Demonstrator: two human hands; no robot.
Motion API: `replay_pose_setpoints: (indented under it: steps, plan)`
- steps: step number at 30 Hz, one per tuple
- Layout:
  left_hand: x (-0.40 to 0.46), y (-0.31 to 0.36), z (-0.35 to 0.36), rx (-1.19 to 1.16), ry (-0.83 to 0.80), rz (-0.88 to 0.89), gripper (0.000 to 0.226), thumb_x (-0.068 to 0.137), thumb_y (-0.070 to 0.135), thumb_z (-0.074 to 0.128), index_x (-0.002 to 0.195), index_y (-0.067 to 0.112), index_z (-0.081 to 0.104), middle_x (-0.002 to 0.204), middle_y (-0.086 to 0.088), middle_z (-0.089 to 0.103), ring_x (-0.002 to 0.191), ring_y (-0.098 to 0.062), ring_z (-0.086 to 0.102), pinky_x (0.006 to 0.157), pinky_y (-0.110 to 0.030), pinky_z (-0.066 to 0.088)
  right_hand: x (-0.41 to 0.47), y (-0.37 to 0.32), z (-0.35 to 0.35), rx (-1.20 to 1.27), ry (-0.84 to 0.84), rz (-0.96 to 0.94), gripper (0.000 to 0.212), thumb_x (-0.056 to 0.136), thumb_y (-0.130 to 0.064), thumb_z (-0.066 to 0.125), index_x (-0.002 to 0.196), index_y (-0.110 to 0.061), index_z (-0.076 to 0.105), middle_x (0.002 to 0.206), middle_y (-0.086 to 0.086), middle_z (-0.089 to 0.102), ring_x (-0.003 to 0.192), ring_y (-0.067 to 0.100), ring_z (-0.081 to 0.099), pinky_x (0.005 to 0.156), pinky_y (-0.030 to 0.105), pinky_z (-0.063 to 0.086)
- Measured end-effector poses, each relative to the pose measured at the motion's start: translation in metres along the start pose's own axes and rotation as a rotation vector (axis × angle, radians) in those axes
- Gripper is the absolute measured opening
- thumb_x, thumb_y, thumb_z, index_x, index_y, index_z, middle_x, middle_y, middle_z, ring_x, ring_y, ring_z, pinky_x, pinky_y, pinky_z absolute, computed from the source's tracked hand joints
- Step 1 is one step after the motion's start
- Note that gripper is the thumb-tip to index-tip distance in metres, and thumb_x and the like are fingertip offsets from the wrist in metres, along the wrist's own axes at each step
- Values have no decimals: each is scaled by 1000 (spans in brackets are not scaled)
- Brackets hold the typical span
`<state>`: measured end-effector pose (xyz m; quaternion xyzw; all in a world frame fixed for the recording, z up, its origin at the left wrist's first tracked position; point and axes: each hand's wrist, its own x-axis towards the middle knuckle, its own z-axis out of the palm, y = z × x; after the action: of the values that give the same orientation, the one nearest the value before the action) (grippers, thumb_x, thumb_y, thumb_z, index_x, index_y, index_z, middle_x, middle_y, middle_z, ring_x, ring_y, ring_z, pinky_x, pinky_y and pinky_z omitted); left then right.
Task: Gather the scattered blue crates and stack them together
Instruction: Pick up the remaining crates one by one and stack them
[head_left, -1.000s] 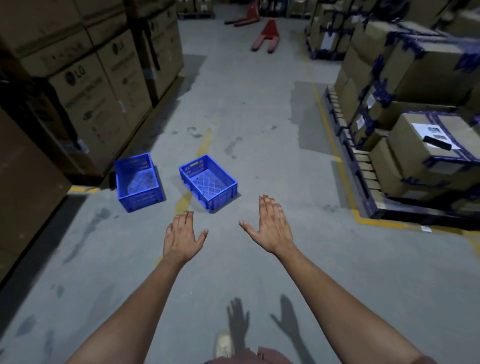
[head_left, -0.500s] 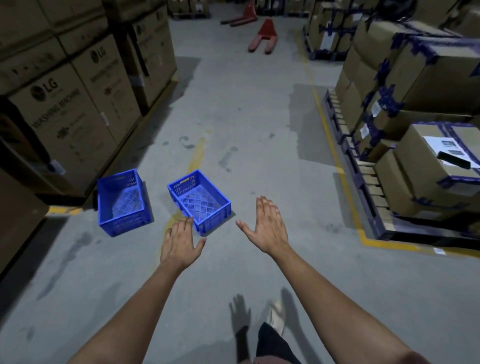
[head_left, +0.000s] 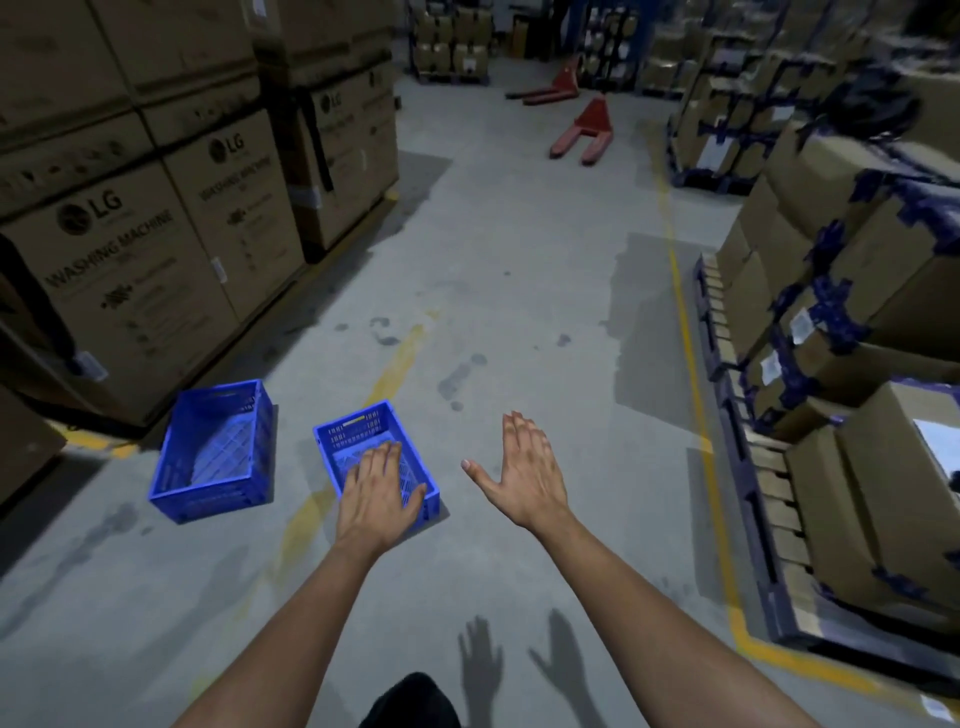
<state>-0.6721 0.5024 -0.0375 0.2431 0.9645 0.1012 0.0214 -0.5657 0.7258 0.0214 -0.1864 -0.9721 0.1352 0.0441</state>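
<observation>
We see two open-topped blue plastic lattice crates on the grey concrete floor (head_left: 519, 291): the nearer crate (head_left: 363, 441) at 12 o'clock under our left hand (head_left: 376, 499), the other crate (head_left: 213, 452) at 10 o'clock. Our right hand (head_left: 524, 473) hovers at 1 o'clock. Both hands' fingers are straight, spread wide, holding nothing.

Open concrete floor (head_left: 519, 270) lay right of the near crate (head_left: 363, 431); a second crate (head_left: 213, 452) and stacked cartons (head_left: 130, 270) blocked its left.
</observation>
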Motion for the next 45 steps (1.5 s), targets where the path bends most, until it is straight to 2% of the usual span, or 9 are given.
replay_pose_setpoints:
  steps: [7,10,16,20,24,29,33,38,45]
  plan:
    - [110,6,28,-10,-73,-82,95,93,74,30,165,13,30,166,-9,38,153,-31,34,123,-50,33,131,34,10,2,-34,-73,107,98,-84,33,170,-8,15,178,13,15,165,30,12,134,41,3]
    - [165,-1,41,-13,-85,-105,93,95,73,37,166,13,28,168,-9,35,155,-32,32,123,-50,32,195,43,12,-18,-35,-90,108,97,-84,34,170,-7,17,178,14,18,164,31,15,134,42,4]
    - [280,-26,53,-12,-102,-151,105,85,77,19,163,9,36,162,-12,44,150,-34,40,120,-54,37,327,52,2,-64,-22,-142,108,97,-85,33,170,-7,18,177,13,20,164,30,16,133,41,2]
    - [355,-38,41,-48,-121,-216,94,88,70,33,158,7,42,156,-14,50,144,-36,45,113,-57,42,410,46,0,-56,-53,-181,108,97,-84,34,170,-7,18,177,14,19,164,31,14,134,41,1]
    - [396,-51,39,-23,-104,-287,93,88,70,29,158,10,44,155,-10,52,144,-31,47,111,-54,43,475,37,11,-58,-79,-240,107,97,-84,32,171,-8,16,178,12,17,165,30,13,133,41,1]
    - [414,-74,51,-24,-137,-478,87,91,65,40,158,10,42,156,-8,51,143,-29,47,109,-52,43,554,26,39,-62,-149,-370,107,96,-87,32,170,-10,20,177,12,20,164,31,16,134,44,6]
    - [429,-79,66,4,-163,-646,90,86,69,32,154,11,45,149,-9,56,137,-29,51,104,-51,45,625,27,60,-87,-177,-507,108,96,-87,31,168,-8,24,176,14,24,162,33,21,134,46,13]
    - [445,-40,65,-29,-122,-896,82,97,66,41,160,13,35,159,-6,46,145,-27,43,110,-49,43,703,31,68,-115,-235,-695,105,96,-85,34,165,-6,32,172,17,32,159,35,29,132,46,19]
    - [437,10,67,-213,20,-1321,87,92,65,41,160,11,39,157,-9,50,145,-29,43,109,-49,43,770,2,81,-43,-363,-849,107,93,-88,32,163,-8,36,170,17,36,157,34,32,131,47,21]
